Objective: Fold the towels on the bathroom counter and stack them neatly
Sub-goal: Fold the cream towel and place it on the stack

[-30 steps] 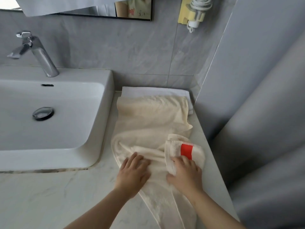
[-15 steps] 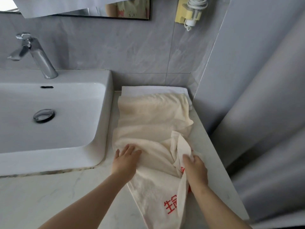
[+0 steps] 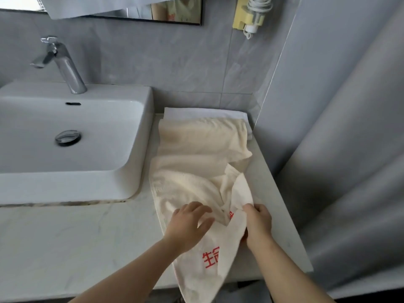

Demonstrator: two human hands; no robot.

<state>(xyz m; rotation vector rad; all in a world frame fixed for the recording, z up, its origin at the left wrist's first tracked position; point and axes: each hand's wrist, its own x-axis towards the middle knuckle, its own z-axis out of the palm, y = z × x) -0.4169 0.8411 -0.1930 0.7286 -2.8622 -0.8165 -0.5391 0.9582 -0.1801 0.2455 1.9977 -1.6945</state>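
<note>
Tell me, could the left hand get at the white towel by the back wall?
Probably, though of the white towel only the back strip shows: the cream towel covers the rest; nothing upright stands before the left hand.

white sink (image 3: 65,189) | chrome faucet (image 3: 65,64) | drain (image 3: 68,138) | mirror (image 3: 175,9) | yellow wall holder (image 3: 240,18)

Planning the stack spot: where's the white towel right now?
In the head view, the white towel lies at the back of the counter, right of the sink, partly under the cream towel.

Looks like a bathroom: white sink (image 3: 65,186) with chrome faucet (image 3: 65,66), mirror (image 3: 175,10) on grey tiled wall (image 3: 153,62), marble tabletop (image 3: 65,248), yellow wall holder (image 3: 239,20) with coiled cord (image 3: 260,3).
</note>
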